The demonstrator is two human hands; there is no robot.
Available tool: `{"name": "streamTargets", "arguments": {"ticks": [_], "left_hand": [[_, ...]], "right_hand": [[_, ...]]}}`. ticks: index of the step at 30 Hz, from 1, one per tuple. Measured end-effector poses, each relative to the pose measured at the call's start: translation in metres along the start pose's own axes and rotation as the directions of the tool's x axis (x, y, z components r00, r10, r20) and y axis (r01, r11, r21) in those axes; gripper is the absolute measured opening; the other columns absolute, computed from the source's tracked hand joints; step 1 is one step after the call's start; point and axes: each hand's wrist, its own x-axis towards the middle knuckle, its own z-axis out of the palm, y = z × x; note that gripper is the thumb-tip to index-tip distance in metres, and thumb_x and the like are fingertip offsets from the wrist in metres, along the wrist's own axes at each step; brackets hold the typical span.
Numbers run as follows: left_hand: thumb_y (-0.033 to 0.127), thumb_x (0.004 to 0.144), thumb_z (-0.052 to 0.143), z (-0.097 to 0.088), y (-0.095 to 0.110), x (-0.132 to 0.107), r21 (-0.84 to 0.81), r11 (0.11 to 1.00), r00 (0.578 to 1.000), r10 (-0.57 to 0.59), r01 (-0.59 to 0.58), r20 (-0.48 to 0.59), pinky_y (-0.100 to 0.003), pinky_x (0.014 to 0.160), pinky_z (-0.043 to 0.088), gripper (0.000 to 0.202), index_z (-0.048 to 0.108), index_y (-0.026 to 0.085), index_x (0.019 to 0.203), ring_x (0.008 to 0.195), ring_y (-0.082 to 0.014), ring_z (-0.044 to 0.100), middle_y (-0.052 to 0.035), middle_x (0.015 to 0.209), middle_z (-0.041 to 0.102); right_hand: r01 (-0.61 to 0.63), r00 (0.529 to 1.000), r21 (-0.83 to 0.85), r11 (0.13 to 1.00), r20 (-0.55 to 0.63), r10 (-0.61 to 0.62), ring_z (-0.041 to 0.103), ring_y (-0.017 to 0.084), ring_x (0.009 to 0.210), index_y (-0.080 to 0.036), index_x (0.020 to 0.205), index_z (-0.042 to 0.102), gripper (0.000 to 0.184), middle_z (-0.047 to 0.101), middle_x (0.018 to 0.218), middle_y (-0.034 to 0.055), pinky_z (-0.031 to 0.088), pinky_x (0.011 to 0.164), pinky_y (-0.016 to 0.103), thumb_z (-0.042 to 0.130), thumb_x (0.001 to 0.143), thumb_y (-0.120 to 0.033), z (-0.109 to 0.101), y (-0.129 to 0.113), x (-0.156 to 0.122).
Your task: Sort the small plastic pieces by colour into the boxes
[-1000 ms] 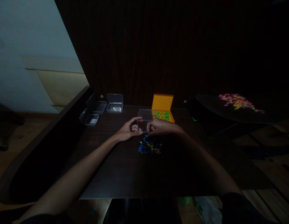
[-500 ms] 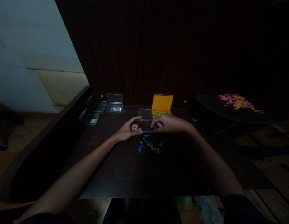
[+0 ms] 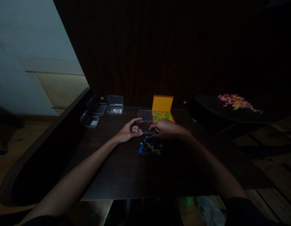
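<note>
A clear plastic box [image 3: 145, 116] stands open on the dark table, its lid tilted back and small dark red pieces [image 3: 144, 126] inside. My left hand [image 3: 129, 131] grips the left side of the box, thumb along the near edge and index finger by the hinge. At the right side, my right hand [image 3: 164, 128] is curled around the near corner. Its index finger reaches over the red pieces and its thumb lies at the front wall. Just in front of the box is a loose heap of small blue and yellow pieces [image 3: 150, 146].
Behind my right hand an open yellow box [image 3: 162, 103] holds small green pieces. Several open clear boxes [image 3: 115, 109] stand at the back left. A pile of pink and yellow pieces [image 3: 237, 102] lies on a dark surface at the right. A raised wooden side [image 3: 45, 142] borders the left.
My right hand has shifted slightly left and toward me at the clear box, showing more green pieces in the yellow box. My left hand keeps its grip.
</note>
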Motion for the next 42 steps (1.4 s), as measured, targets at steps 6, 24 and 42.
{"name": "streamTargets", "arguments": {"ticks": [6, 24, 42], "left_hand": [[0.019, 0.068, 0.08, -0.001, 0.0, 0.0, 0.009, 1.0, 1.0, -0.005, 0.005, 0.011, -0.026, 0.076, 0.05, 0.077, 0.045, 0.02, 0.136, 0.08, -0.0104, 0.062, -0.0114, 0.115, 0.063], [0.02, 0.067, 0.081, -0.002, 0.0, 0.0, 0.019, 1.0, 1.0, -0.012, 0.012, -0.004, -0.029, 0.081, 0.052, 0.076, 0.046, 0.025, 0.134, 0.085, -0.0105, 0.062, -0.0118, 0.136, 0.051], [0.019, 0.066, 0.08, -0.002, 0.001, 0.0, 0.029, 1.0, 1.0, 0.004, -0.004, 0.007, -0.027, 0.078, 0.052, 0.074, 0.048, 0.024, 0.133, 0.083, -0.0102, 0.061, -0.0129, 0.138, 0.05]], "right_hand": [[0.012, 0.999, -0.015, 1.0, 0.05, -0.011, 0.061, 0.018, 0.076, -0.022, 0.104, 0.071, 0.027, 0.07, 0.087, 0.0051, 0.035, 0.06, 0.025, 0.064, 0.081, -0.033, 0.007, 0.0, 0.006], [0.076, 0.997, 0.016, 0.997, 0.006, -0.076, 0.061, 0.019, 0.079, -0.021, 0.107, 0.069, 0.03, 0.07, 0.091, 0.0063, 0.037, 0.064, 0.026, 0.065, 0.08, -0.032, 0.008, 0.01, 0.007], [0.109, 0.994, 0.111, 0.988, 0.009, -0.11, 0.051, 0.012, 0.058, -0.021, 0.101, 0.075, 0.026, 0.067, 0.07, 0.0016, 0.033, 0.058, 0.024, 0.063, 0.082, -0.033, 0.007, 0.012, 0.01]]}}
